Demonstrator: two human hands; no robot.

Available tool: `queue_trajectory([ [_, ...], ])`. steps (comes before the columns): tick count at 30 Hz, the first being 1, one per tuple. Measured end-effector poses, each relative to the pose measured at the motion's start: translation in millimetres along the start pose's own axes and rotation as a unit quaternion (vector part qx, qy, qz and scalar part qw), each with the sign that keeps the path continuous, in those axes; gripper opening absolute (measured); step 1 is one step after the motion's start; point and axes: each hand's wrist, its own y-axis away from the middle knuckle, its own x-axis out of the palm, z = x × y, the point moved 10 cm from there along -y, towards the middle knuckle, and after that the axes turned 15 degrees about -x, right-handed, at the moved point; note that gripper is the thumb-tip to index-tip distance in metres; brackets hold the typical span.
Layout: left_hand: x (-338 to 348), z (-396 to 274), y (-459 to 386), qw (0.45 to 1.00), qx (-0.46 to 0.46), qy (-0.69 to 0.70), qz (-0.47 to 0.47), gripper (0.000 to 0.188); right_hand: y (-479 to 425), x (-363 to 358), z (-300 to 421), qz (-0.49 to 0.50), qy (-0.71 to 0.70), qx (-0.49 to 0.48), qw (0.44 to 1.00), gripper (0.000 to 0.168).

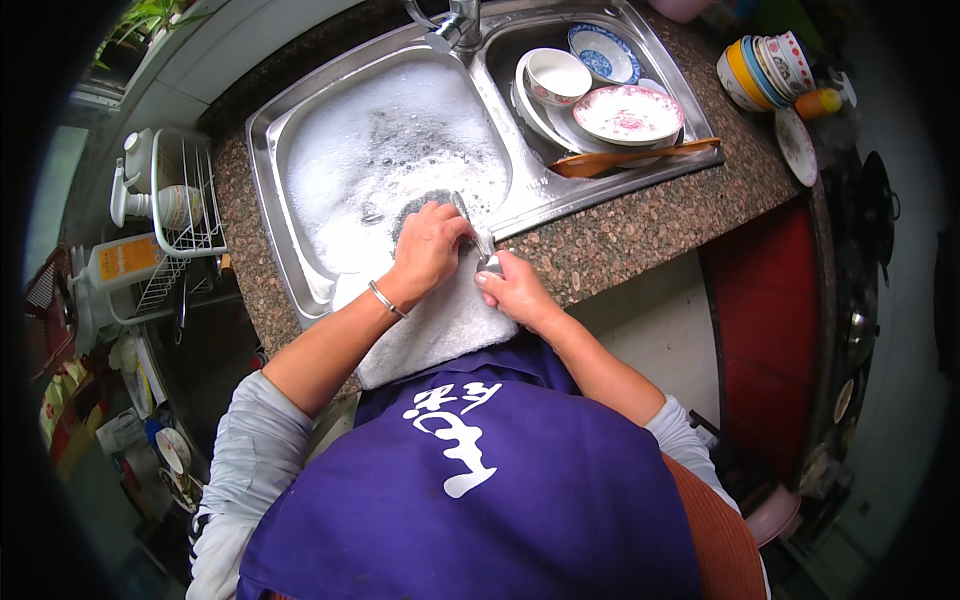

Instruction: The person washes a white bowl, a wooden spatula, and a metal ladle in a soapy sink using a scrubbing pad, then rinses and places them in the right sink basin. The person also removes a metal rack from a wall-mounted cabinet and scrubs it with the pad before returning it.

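Note:
Near the front edge of the foam-filled left sink basin (397, 135), my two hands meet on a metal utensil (466, 217), perhaps a spoon. My right hand (514, 292) grips its lower end, where a rounded metal part shows by the thumb. The fingers of my left hand (431, 244) close round its middle; what else they hold is hidden. A white towel (435, 330) drapes over the sink's front edge beneath my wrists. Just beyond my left hand, a dark grey thing (420, 210) lies in the foam, too covered to name.
The right basin holds a white bowl (557, 76), a blue-patterned bowl (604, 54), a pink-patterned plate (628, 115) and a wooden spatula (634, 156). A faucet (450, 30) stands behind. Stacked bowls (765, 71) are at right; a wire rack (187, 195) with bottles is at left.

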Motion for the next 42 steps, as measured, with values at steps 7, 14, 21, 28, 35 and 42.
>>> queue_trajectory([
  [7,0,-6,3,0.999,0.016,0.028,0.015,0.010,-3,-2,3,0.007,-0.002,0.003,1.000,0.012],
  [14,28,105,-31,0.907,-0.320,0.257,0.090,0.009,3,2,8,0.007,-0.065,0.032,0.997,0.011],
  [21,3,96,-16,0.869,-0.308,0.383,0.057,0.006,3,4,1,0.013,-0.074,0.028,0.997,0.011],
  [28,-10,-8,15,0.995,0.024,0.089,0.032,0.009,3,4,2,0.017,-0.069,0.035,0.997,0.011],
  [35,-7,-1,12,0.988,-0.031,0.148,-0.007,0.006,0,5,6,0.016,-0.065,0.038,0.997,0.010],
  [42,19,53,-30,0.978,-0.178,0.112,-0.010,0.003,1,7,5,0.021,-0.082,0.038,0.996,0.009],
])
